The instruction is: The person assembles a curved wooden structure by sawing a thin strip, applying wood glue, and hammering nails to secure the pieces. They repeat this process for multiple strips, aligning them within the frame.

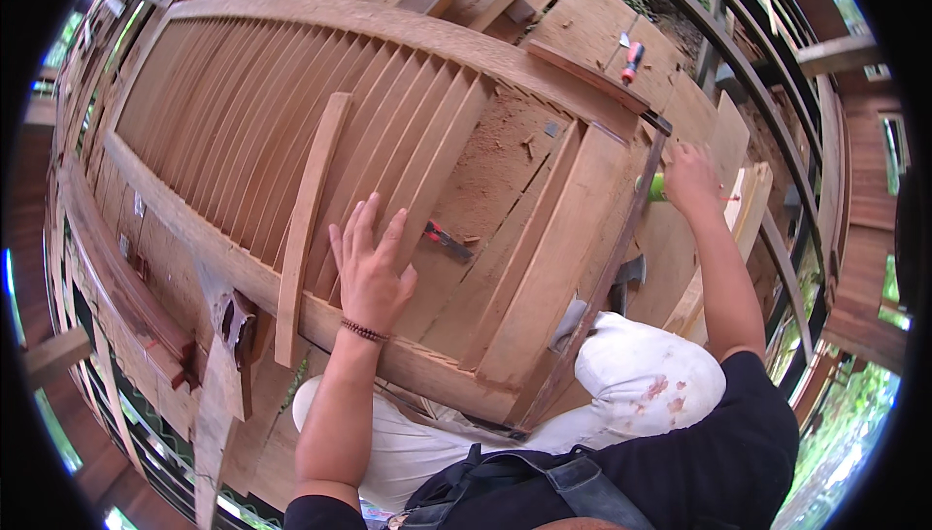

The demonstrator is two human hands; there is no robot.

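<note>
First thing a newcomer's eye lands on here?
The big wooden louvred shutter frame fills the middle, its slats running in a close row. The left hand lies flat and spread on the slats, next to a loose wooden strip lying across them. At the frame's right end the right hand grips a green-handled tool, and a small red-handled tool lies on the bare panel near the left hand.

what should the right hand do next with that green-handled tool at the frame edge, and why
Probably keep working the green-handled tool along the end rail of the slatted wooden louvre frame. The right hand grips the tool at that rail's edge, and the left hand lies flat on the slats, bracing the frame. A red-handled tool lies loose on the bare panel, clear of both hands.
</note>
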